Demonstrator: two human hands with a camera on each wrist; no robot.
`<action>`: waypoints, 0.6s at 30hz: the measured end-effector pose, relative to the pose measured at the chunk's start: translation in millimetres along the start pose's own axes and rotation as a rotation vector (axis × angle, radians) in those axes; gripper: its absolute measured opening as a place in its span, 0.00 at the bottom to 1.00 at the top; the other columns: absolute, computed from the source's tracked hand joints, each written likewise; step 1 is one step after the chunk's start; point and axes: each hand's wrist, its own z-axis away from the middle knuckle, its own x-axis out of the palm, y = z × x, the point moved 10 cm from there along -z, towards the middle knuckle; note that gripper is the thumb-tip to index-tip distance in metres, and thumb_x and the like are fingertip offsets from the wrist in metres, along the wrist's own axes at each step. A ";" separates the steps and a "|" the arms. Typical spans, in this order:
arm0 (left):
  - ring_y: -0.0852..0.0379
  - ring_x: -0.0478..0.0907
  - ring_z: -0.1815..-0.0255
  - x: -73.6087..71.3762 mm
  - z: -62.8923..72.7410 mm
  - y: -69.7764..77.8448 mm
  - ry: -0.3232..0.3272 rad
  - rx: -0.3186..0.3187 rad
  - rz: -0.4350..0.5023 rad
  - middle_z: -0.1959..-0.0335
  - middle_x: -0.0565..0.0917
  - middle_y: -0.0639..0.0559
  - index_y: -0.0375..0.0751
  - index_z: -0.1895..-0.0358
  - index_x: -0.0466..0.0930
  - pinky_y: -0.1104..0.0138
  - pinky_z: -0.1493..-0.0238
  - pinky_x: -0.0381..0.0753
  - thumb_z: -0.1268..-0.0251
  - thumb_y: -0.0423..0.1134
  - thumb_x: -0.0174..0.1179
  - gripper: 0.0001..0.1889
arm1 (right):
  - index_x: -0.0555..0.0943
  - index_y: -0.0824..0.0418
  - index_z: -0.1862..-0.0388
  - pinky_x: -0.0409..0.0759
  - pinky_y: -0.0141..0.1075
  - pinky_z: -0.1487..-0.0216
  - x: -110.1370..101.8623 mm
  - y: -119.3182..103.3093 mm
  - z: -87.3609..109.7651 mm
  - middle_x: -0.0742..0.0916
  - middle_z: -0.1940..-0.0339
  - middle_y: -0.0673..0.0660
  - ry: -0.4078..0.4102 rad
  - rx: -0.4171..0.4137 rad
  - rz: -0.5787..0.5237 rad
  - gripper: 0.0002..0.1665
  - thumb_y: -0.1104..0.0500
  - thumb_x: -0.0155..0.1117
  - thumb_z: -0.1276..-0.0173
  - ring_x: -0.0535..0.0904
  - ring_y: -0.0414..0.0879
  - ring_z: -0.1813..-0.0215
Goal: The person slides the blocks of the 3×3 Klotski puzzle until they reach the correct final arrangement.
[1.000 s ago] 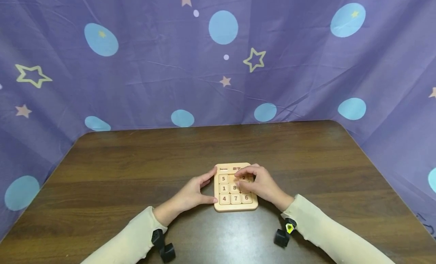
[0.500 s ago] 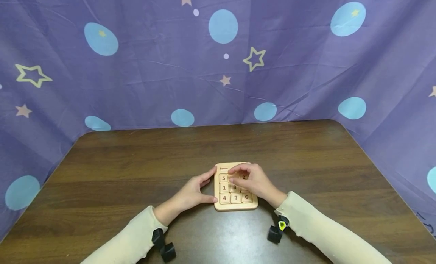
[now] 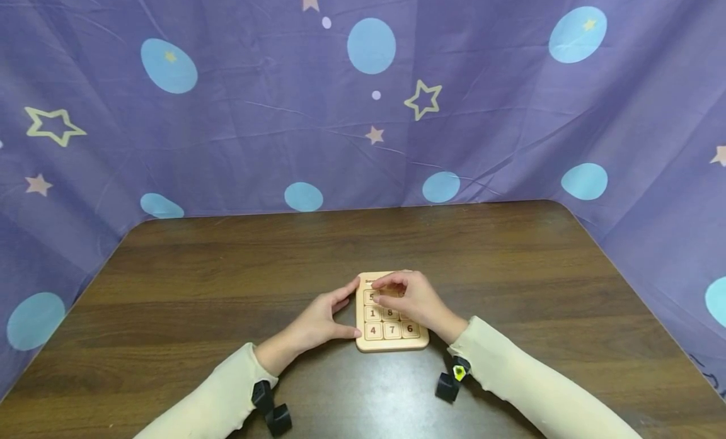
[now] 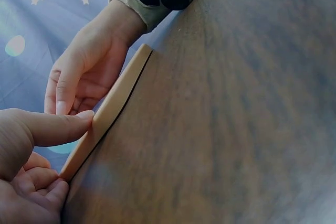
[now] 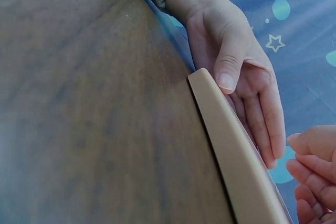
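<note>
A pale wooden number slide puzzle (image 3: pixel 392 346) lies flat on the table, its square numbered tiles set in rows. My left hand (image 3: pixel 313 325) holds it by the left side, thumb at the lower corner and index finger at the upper corner. Over the top row is my right hand (image 3: pixel 416 297), thumb and index finger apart with nothing seen between them. Its thumb tip overlaps the tile marked 5 (image 3: pixel 370 296). The rest of the top row is hidden under this hand. In the right wrist view the puzzle (image 5: pixel 226 135) shows edge-on, with the left thumb against it.
The brown wooden table (image 3: pixel 227 262) stretches out around the puzzle, its far edge against a purple curtain (image 3: pixel 238 111) with stars and dots. Black wrist cameras (image 3: pixel 272 407) hang under both sleeves.
My right hand has moved left across the top row, from the second column to the tile marked 5. My left hand and the puzzle have stayed in place.
</note>
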 end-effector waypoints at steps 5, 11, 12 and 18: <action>0.43 0.52 0.27 0.3 -0.4 1.1 -0.005 0.022 -0.003 0.27 0.55 0.38 0.28 0.30 0.53 0.55 0.29 0.58 0.55 0.27 0.70 0.47 | 0.86 0.62 0.59 0.79 0.32 0.56 5.4 -2.0 -1.9 0.88 0.60 0.55 -0.021 -0.013 0.002 0.14 0.61 0.72 0.46 0.81 0.45 0.58; 0.45 0.51 0.27 -1.1 -0.1 -1.4 -0.006 0.009 0.006 0.27 0.55 0.40 0.29 0.29 0.53 0.56 0.29 0.58 0.55 0.27 0.71 0.47 | 0.87 0.60 0.61 0.80 0.31 0.53 9.6 -2.8 -4.3 0.88 0.61 0.53 -0.018 0.002 0.028 0.13 0.62 0.73 0.48 0.82 0.44 0.56; 0.46 0.51 0.27 -1.2 -0.1 -1.5 -0.006 0.006 0.010 0.27 0.55 0.40 0.29 0.29 0.54 0.57 0.29 0.58 0.55 0.27 0.71 0.47 | 0.87 0.60 0.61 0.79 0.31 0.53 10.2 -2.7 -4.7 0.89 0.62 0.52 -0.016 0.006 0.036 0.13 0.62 0.73 0.48 0.81 0.43 0.56; 0.47 0.51 0.27 -0.7 -0.5 0.6 -0.007 -0.004 0.015 0.27 0.55 0.42 0.30 0.29 0.54 0.59 0.29 0.58 0.55 0.27 0.71 0.48 | 0.87 0.60 0.62 0.80 0.34 0.53 11.5 -2.4 -5.0 0.89 0.62 0.53 -0.010 0.023 0.038 0.13 0.62 0.74 0.49 0.81 0.44 0.57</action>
